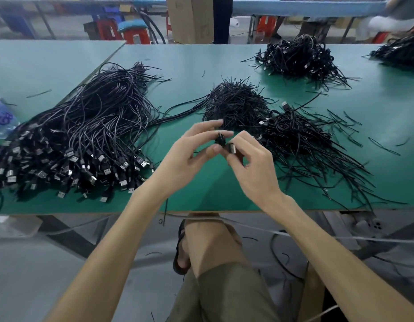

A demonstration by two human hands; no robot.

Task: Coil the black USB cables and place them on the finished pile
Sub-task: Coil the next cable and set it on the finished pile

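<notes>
Both hands are raised over the front middle of the green table (224,196). Between them is a small coiled black USB cable (220,138). My left hand (189,154) pinches the coil between thumb and fingers. My right hand (250,159) grips its silver USB plug (232,148). A big heap of uncoiled black cables (85,126) with silver plugs lies to the left. To the right lies a pile of coiled cables (301,138) with loose ends fanning out.
A mound of short black ties (236,103) sits just behind my hands. Two more cable piles (298,56) lie at the back right. A plastic bottle (2,122) stands at the left edge. Stray ties are scattered on the right. My crossed knee is under the table's front edge.
</notes>
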